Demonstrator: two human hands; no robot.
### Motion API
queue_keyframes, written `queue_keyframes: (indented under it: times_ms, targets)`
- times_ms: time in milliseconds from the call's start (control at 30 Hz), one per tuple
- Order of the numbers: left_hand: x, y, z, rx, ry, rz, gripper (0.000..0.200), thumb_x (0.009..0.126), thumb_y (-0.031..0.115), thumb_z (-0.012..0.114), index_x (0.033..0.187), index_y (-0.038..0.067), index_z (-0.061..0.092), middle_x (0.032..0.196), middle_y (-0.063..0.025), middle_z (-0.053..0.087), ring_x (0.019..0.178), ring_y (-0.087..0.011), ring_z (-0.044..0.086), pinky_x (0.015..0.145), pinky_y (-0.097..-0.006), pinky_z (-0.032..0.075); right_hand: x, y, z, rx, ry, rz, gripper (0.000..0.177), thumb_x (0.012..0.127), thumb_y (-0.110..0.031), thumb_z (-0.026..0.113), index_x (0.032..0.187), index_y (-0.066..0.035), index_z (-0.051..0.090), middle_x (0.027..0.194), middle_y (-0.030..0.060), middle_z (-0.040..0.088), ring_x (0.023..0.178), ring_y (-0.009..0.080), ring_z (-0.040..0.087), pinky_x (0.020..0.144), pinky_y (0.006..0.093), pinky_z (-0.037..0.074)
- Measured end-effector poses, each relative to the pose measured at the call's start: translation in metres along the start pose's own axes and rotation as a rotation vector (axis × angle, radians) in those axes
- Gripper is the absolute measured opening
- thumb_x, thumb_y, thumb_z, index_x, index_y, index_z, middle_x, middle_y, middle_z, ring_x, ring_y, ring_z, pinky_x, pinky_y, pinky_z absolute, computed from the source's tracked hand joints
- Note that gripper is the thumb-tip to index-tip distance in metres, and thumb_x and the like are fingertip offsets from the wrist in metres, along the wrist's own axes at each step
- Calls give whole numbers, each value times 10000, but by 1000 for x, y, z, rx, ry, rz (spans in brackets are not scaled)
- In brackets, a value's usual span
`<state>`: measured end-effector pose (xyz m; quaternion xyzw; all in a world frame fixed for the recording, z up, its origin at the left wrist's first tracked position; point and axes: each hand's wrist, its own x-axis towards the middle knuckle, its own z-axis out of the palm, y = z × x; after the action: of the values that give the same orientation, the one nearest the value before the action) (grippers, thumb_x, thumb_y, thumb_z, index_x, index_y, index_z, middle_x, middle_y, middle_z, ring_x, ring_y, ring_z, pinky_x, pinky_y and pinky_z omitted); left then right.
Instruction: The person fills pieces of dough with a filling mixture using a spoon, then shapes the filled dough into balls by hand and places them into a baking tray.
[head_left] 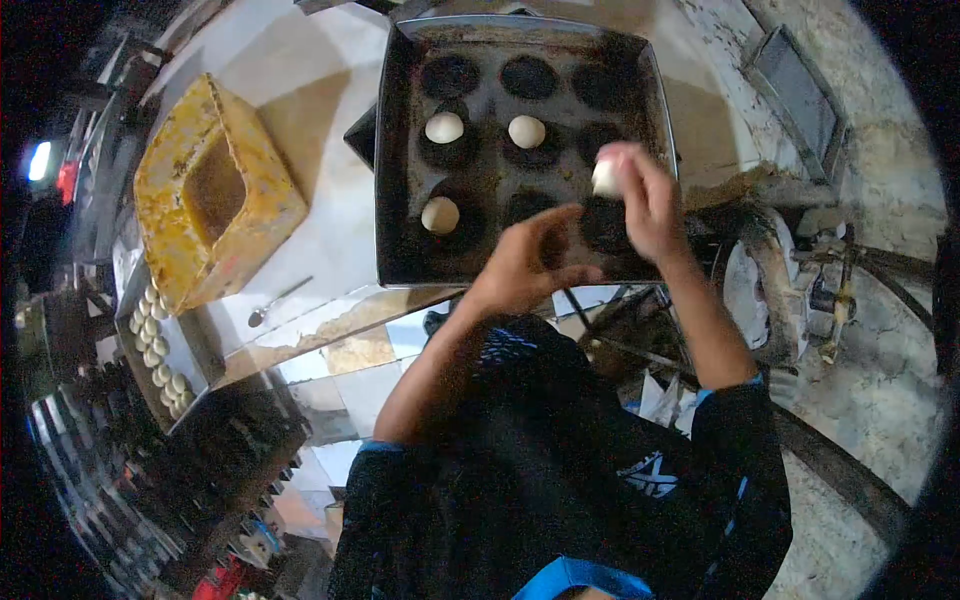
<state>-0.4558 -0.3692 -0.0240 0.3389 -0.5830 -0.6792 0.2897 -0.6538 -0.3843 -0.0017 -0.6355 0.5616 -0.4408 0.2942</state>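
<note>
A dark square baking pan [520, 270] with round black wells lies in front of me. Pale dough balls sit in it: one at upper left [444, 127], another in the middle [527, 132], a third at lower left [440, 215]. My right hand [650, 195], blurred by motion, grips a further dough ball [607, 177] above the pan's right side. Over the near edge, my left hand [528, 258] holds nothing, its thumb and fingers apart.
A yellow-stained square container [265, 180] stands on the pale table left of the pan. Near it lies a spoon [270, 310]. A tray [200, 360] at far left holds several dough balls. A rough wall [875, 430] borders the right.
</note>
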Motion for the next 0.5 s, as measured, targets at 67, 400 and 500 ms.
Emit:
queue_keyframes:
  times_ms: [67, 400, 500]
  targets:
    - [-16, 29, -21, 65, 75, -29, 579, 724, 100, 816, 1224, 24, 534, 825, 23, 488, 788, -61, 460, 724, -210, 417, 36, 28, -3, -346, 83, -37, 291, 999, -262, 451, 1059, -5, 572, 1005, 149, 624, 909, 272, 614, 824, 346, 477]
    - [-194, -21, -146, 32, 742, 24, 274, 825, 91, 716, 1066, 32, 601, 684, 66, 443, 607, -21, 390, 534, -180, 325, 48, 41, 5, -911, -130, -423, 528, 929, -194, 540, 1386, 4, 366, 1444, 194, 359, 1368, 345, 287, 1148, 430, 185]
    - [-297, -55, -218, 446, 1303, 30, 175, 822, 74, 700, 988, 63, 644, 744, 5, 567, 689, -69, 489, 576, -227, 365, 37, 23, 24, -767, 290, -489, 453, 981, -290, 492, 1310, 21, 474, 1365, 186, 453, 1230, 309, 457, 1050, 427, 352]
